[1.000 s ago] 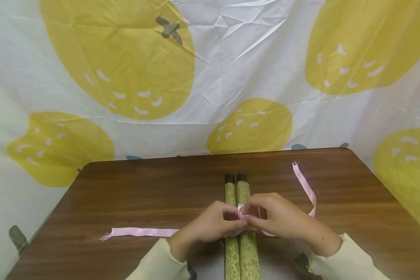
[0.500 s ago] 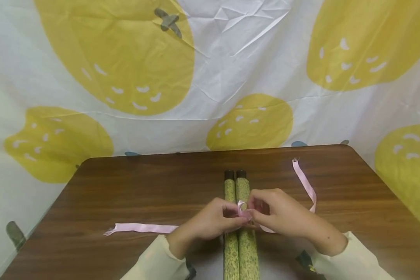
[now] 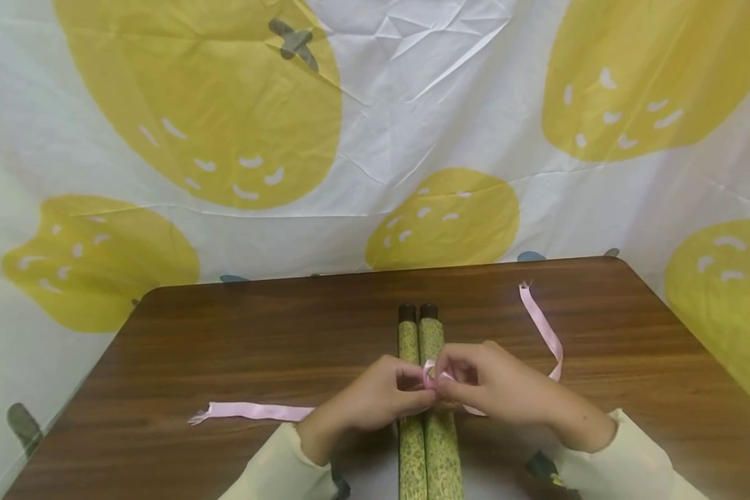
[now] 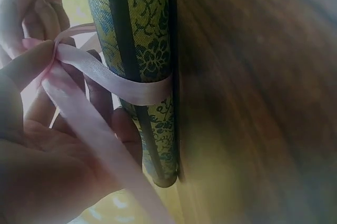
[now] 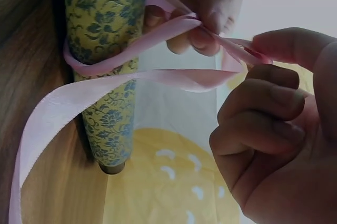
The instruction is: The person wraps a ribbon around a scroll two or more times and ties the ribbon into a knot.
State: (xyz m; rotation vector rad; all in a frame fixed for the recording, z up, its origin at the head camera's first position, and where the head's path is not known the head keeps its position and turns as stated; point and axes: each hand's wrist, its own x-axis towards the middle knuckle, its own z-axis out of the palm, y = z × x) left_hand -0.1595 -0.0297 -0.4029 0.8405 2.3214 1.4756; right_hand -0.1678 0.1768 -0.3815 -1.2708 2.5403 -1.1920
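Note:
Two patterned rolls [image 3: 440, 444] with dark end caps lie side by side, like the two halves of a rolled scroll. A pink ribbon [image 4: 139, 91] passes around them and is crossed above. My left hand [image 3: 375, 396] pinches the ribbon at the crossing between thumb and finger. Just right of it, my right hand [image 3: 496, 385] pinches a folded part of the ribbon, its other fingers curled in the right wrist view. A small ribbon loop stands between the fingertips. One frayed tail stretches left on the table, the other runs to the back right.
The brown wooden table [image 3: 256, 347] carries the rolls. Behind it hangs a white cloth [image 3: 275, 243] printed with yellow lemons. A pale surface lies under the near part of the rolls.
My right hand drew slightly away to the right, then came back closer to the left hand with the ribbon. The left hand holds nearly the same place.

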